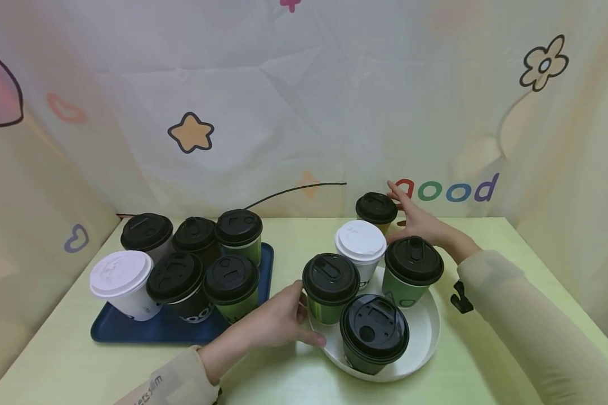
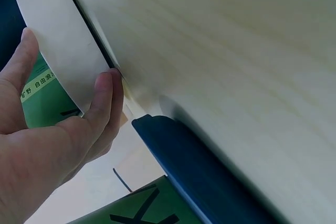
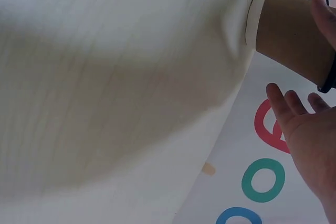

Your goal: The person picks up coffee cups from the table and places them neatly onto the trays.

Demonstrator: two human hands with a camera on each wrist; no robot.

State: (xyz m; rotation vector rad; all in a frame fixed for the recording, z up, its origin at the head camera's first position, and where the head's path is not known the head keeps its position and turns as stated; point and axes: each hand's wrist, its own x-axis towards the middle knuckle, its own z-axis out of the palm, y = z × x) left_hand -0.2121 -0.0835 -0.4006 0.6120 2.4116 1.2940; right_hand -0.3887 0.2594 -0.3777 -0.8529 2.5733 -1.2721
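A round white tray [image 1: 424, 351] holds several lidded paper cups. At its left rim is my left hand [image 1: 276, 319], thumb apart from the fairly straight fingers. The left wrist view shows these fingers [image 2: 107, 90] against the tray's outer wall, below a green cup [image 2: 48, 98]. Behind the tray stands a brown cup with a black lid [image 1: 376, 208]. My right hand [image 1: 421, 225] is beside it, fingers spread. In the right wrist view the thumb overlaps the brown cup [image 3: 294, 35], while the other fingers are apart from it.
To the left, a dark blue tray [image 1: 271, 270] carries several more lidded cups, one with a white lid [image 1: 121, 274]. A patterned cloth [image 1: 304, 112] hangs directly behind the pale table [image 1: 294, 236]. A dark cord runs across its lower part.
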